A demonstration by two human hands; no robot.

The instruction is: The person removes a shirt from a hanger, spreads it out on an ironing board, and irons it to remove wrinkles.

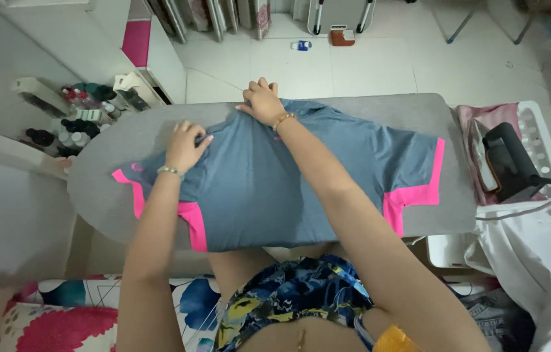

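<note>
Grey shirt [275,189], pink sleeve trim

There is a single view, taken from a camera on the person's head, looking steeply down and forward. It sits close: the person's own arms rise from the bottom edge, and the lap fills the lower middle of the frame. The ironing board [380,111] runs across the centre, nearly edge to edge. Beyond it, the upper part of the frame takes in the tiled floor [367,58] farther off. With only one camera, no part of the scene is shared with another view.
</note>
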